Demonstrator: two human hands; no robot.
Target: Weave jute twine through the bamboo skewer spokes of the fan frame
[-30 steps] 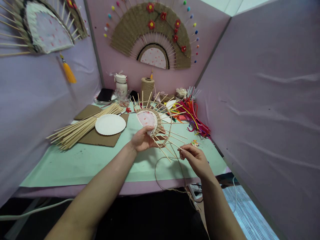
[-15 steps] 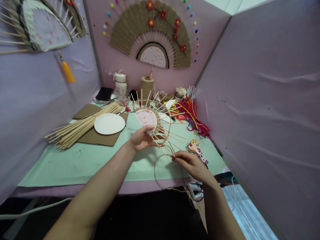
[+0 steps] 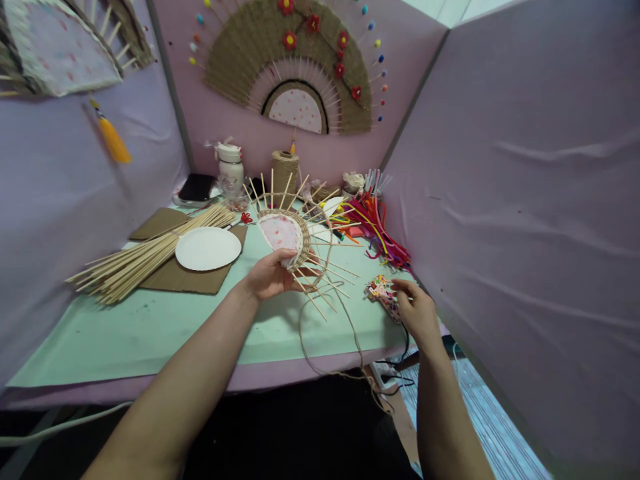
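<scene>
My left hand (image 3: 273,273) grips the lower edge of a half-round woven fan piece (image 3: 299,233), thumb on its front. The piece has a pink-spotted white centre, a band of woven twine and thin wooden sticks fanning outward. A loose length of twine (image 3: 356,337) loops from it down past the table edge. At the right, my right hand (image 3: 416,310) has its fingers curled round a glue gun (image 3: 384,297) with a colourful pattern, which lies on the table. The hand partly covers the glue gun's rear, and a black cord (image 3: 406,341) hangs below.
A bundle of wooden sticks (image 3: 150,257) and a white oval card (image 3: 208,249) lie on brown cardboard (image 3: 200,281) at left. Behind stand a white bottle (image 3: 231,163) and a twine spool (image 3: 285,175). Coloured pipe cleaners (image 3: 383,233) lie at right. A large fan (image 3: 240,53) hangs on the back wall.
My right hand has let go of the twine and moved right and up to the glue gun. The twine hangs loose. The view has shifted slightly; my left hand keeps its hold.
</scene>
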